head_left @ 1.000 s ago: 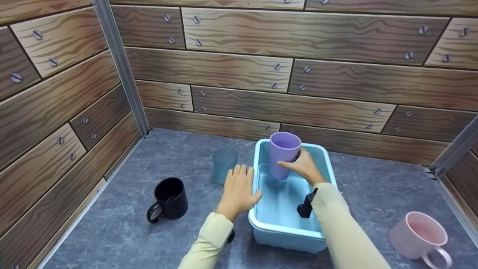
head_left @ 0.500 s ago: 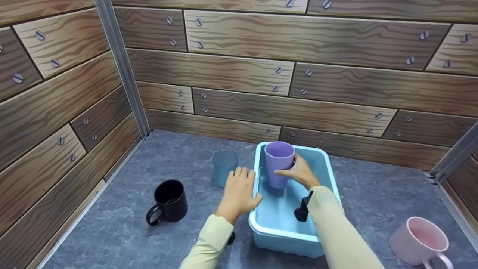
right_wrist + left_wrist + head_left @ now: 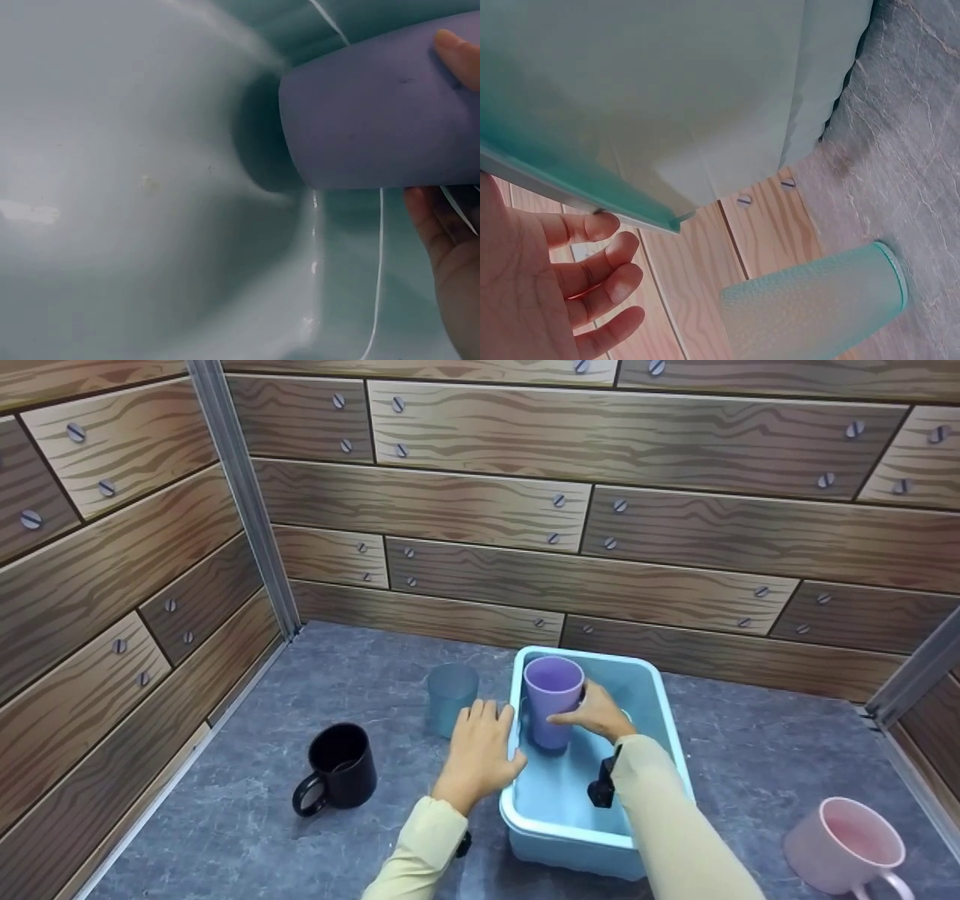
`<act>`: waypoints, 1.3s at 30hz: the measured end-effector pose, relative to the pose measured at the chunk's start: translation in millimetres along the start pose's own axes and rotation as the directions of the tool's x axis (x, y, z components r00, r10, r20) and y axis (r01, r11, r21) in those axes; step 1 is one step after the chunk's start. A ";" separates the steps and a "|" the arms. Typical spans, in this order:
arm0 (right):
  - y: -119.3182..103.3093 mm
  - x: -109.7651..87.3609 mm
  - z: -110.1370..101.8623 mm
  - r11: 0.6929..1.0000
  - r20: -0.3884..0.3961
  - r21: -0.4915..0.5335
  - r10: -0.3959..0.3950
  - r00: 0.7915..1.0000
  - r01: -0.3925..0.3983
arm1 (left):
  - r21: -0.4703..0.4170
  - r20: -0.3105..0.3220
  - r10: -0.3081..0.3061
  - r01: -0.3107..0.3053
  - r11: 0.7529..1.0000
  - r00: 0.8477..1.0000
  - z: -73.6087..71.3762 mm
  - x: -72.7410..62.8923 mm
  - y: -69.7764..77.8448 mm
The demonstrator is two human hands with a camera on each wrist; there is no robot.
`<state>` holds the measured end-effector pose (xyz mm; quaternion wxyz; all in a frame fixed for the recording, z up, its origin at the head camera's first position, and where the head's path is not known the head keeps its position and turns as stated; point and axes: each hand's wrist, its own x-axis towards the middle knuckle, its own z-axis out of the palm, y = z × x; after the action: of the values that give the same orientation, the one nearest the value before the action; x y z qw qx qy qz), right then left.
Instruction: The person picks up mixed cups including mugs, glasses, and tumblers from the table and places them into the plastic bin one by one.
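My right hand (image 3: pixel 600 711) grips a purple cup (image 3: pixel 551 701) between thumb and fingers. The cup stands upright inside the light blue plastic bin (image 3: pixel 577 832), at its far left corner. In the right wrist view the base of the purple cup (image 3: pixel 360 112) is close over the bin floor (image 3: pixel 150 187), with a dark shadow beside it. My left hand (image 3: pixel 480 750) lies at the bin's left rim, its fingers relaxed and pointing away from me. From the left wrist, those fingers (image 3: pixel 600 262) show loosely bent just below the rim (image 3: pixel 630 214), the index fingertip right at it.
A translucent blue-green tumbler (image 3: pixel 450 694) stands left of the bin, just beyond my left hand. Farther left is a black mug (image 3: pixel 352 776), its handle toward the left. At the right sits a pink mug (image 3: pixel 825 851). Wood-patterned walls (image 3: pixel 465 502) enclose the grey marbled table (image 3: pixel 247 817).
My right hand has lowered the purple cup deeper into the bin and moved it slightly left. The left hand has stayed at the rim.
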<state>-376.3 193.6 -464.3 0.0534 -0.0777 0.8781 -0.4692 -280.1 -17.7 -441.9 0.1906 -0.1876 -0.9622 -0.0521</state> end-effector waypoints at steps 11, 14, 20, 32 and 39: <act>5.8 1.8 2.2 1.000 0.026 -0.007 -0.030 0.999 0.031 | -0.038 -0.007 -0.006 0.005 0.999 1.000 0.9 -0.6 -0.8; 7.0 2.2 2.2 0.999 0.030 0.001 -0.044 0.999 0.044 | -0.040 -0.017 -0.005 0.005 0.999 1.000 1.7 -0.8 -1.1; 6.3 3.1 3.4 1.000 0.041 -0.013 -0.017 0.999 0.018 | -0.034 -0.012 -0.009 0.009 0.999 1.000 3.3 -1.3 -0.7; 5.4 2.4 2.7 1.000 0.071 -0.008 0.018 0.997 -0.017 | -0.040 -0.007 -0.020 0.019 0.999 1.000 2.2 -0.7 -1.1; 7.1 -0.3 1.4 1.000 0.091 0.022 -0.003 0.996 0.001 | -0.061 -0.029 -0.009 0.007 0.998 1.000 2.2 -1.6 -0.7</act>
<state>-376.4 196.4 -471.0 0.0939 -0.0991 0.8694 -0.4749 -279.8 -18.5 -444.6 0.1988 -0.1885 -0.9580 -0.0848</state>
